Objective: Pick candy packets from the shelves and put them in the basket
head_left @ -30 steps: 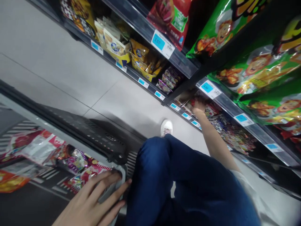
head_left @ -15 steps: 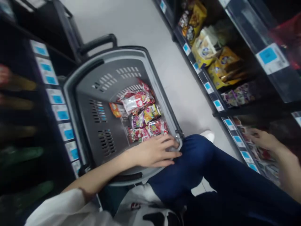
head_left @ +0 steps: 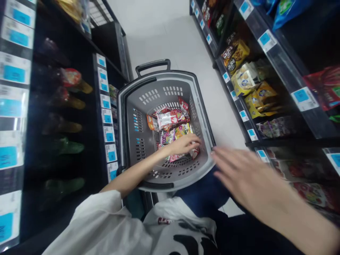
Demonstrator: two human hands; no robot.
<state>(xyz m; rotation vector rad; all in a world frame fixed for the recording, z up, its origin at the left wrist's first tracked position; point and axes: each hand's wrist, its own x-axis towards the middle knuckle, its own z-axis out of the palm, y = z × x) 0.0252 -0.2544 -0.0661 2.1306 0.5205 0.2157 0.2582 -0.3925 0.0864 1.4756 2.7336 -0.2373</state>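
A grey plastic shopping basket [head_left: 130,141] with a black rim stands before me. Several small snack packets lie in it, among them a red-and-white packet [head_left: 171,118], a yellow packet [head_left: 182,130] and an orange packet [head_left: 152,123]. My left hand [head_left: 184,144] reaches down inside, over the packets, its fingers loosely bent and apart. Part of a red packet [head_left: 195,152] shows under those fingers; whether they touch it I cannot tell. Blurred by motion, my right hand [head_left: 236,170] is stretched toward the basket's right front corner, fingers extended and nothing visible in them.
Shelves rise on both sides, edged with blue-and-white price tags [head_left: 108,137]. On the right are yellow snack bags [head_left: 261,99], and low down, red packets [head_left: 313,193]. Bottle-like items [head_left: 71,145] lie in the dark left shelf. Grey floor [head_left: 156,42] runs ahead between the shelves.
My left hand has moved from the basket's rim down into it. My right hand has left the low right shelf and come over toward the basket. The view has shifted.
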